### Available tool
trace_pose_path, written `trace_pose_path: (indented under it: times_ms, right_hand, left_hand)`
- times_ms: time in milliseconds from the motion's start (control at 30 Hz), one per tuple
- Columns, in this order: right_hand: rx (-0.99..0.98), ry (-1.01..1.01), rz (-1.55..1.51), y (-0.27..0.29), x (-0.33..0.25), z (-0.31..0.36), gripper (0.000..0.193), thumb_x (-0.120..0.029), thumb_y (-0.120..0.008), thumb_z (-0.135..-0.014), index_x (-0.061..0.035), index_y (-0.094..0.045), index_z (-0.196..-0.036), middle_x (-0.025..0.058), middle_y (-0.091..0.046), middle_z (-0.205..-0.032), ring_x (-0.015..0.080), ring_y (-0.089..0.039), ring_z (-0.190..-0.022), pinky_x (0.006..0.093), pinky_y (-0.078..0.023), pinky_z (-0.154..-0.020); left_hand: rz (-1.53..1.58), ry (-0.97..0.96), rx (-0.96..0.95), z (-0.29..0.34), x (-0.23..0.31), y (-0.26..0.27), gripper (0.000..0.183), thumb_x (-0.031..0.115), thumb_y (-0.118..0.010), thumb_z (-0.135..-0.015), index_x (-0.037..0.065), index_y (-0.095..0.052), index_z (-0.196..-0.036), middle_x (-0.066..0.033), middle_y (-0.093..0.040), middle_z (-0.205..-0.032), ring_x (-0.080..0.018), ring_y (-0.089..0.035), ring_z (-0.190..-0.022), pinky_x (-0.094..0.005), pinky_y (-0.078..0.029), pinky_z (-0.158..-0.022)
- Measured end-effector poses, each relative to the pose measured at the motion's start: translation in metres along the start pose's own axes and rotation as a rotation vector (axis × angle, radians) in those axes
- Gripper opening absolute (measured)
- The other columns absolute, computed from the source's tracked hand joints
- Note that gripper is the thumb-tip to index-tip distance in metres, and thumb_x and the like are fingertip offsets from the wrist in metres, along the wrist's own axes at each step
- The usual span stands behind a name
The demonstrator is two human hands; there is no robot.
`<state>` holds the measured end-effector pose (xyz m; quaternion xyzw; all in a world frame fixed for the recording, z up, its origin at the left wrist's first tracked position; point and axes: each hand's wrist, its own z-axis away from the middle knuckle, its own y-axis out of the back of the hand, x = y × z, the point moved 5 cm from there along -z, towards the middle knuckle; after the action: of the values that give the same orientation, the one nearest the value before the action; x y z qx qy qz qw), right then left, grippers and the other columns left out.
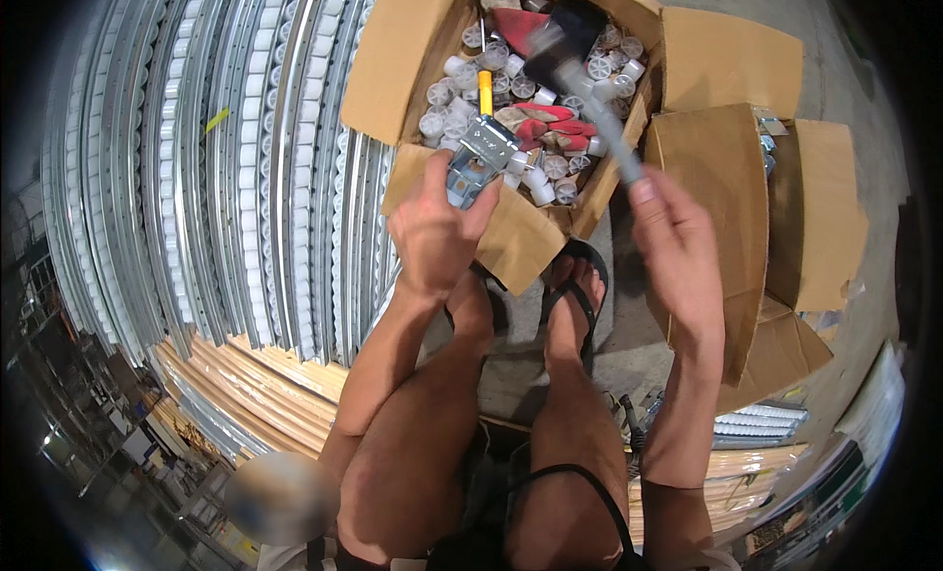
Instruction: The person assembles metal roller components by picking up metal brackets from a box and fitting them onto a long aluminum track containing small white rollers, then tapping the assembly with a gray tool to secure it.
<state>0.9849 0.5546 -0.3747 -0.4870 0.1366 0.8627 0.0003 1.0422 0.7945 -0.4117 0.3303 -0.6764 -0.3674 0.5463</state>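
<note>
My left hand is closed around a silver metal bracket, with the thumb and fingers at its sides. The bracket is held over the near edge of an open cardboard box. A grey-handled mallet with a black head is gripped in my right hand. Its head is smeared by motion above the far part of the box. White plastic rollers fill the box, along with red-and-white gloves. A yellow stick-like piece stands just beyond the bracket; whether it touches it I cannot tell.
Long metal roller tracks lie side by side on the left, above tan lengths wrapped in plastic. Another open cardboard box stands on the right. My feet in black flip-flops are on the concrete floor, close to the first box.
</note>
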Motion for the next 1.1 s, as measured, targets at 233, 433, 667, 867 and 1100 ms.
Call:
trace_pose_path:
  times_ms: [233,433,667,867,1100]
  right_hand:
    - [-0.069,-0.082,-0.071,-0.006,0.011,-0.001,0.030,-0.029,-0.052,-0.104,-0.0028,-0.066,-0.112,-0.0037,-0.049,-0.073,0.0041,-0.042,-0.069,0.0234,-0.038,-0.061]
    - [-0.144,-0.252,-0.179,-0.002,0.022,-0.006,0.032,-0.028,-0.053,-0.104,0.0006,-0.065,-0.112,-0.0039,-0.054,-0.073,0.0066,-0.048,-0.069,0.0265,-0.043,-0.063]
    - [-0.166,-0.094,-0.064,-0.008,0.025,-0.016,0.035,-0.030,-0.054,-0.103,0.0003,-0.065,-0.117,0.0038,-0.064,-0.084,0.0147,-0.057,-0.077,0.0340,-0.048,-0.073]
    - [-0.207,-0.020,0.159,-0.010,0.012,-0.012,0.033,-0.030,-0.052,-0.105,-0.0021,-0.067,-0.114,-0.0054,-0.047,-0.071,0.0057,-0.041,-0.064,0.0248,-0.038,-0.058]
    - [-0.158,-0.024,0.034,-0.006,0.022,-0.019,0.035,-0.030,-0.051,-0.105,-0.0002,-0.066,-0.116,-0.0052,-0.048,-0.068,0.0045,-0.042,-0.064,0.0232,-0.037,-0.058]
  left_hand:
    - [0.010,0.039,-0.032,-0.004,0.002,0.000,0.048,0.035,-0.085,-0.076,0.004,-0.064,-0.106,-0.0163,-0.069,-0.073,-0.0333,-0.067,-0.060,-0.0386,-0.051,-0.054]
    - [-0.089,0.089,-0.055,-0.002,0.003,0.005,0.048,0.035,-0.085,-0.076,0.006,-0.064,-0.109,-0.0181,-0.070,-0.079,-0.0342,-0.069,-0.066,-0.0396,-0.053,-0.058]
    - [-0.091,0.132,-0.091,-0.003,-0.002,-0.001,0.052,0.040,-0.082,-0.077,0.007,-0.062,-0.111,-0.0199,-0.068,-0.074,-0.0418,-0.066,-0.066,-0.0470,-0.052,-0.058]
    - [-0.124,0.155,-0.092,-0.003,-0.005,0.001,0.050,0.041,-0.081,-0.077,0.008,-0.061,-0.108,-0.0189,-0.069,-0.075,-0.0413,-0.066,-0.066,-0.0473,-0.052,-0.058]
    - [-0.117,0.118,-0.101,-0.002,0.000,0.000,0.048,0.035,-0.084,-0.075,0.007,-0.062,-0.107,-0.0189,-0.068,-0.072,-0.0388,-0.068,-0.066,-0.0427,-0.053,-0.059]
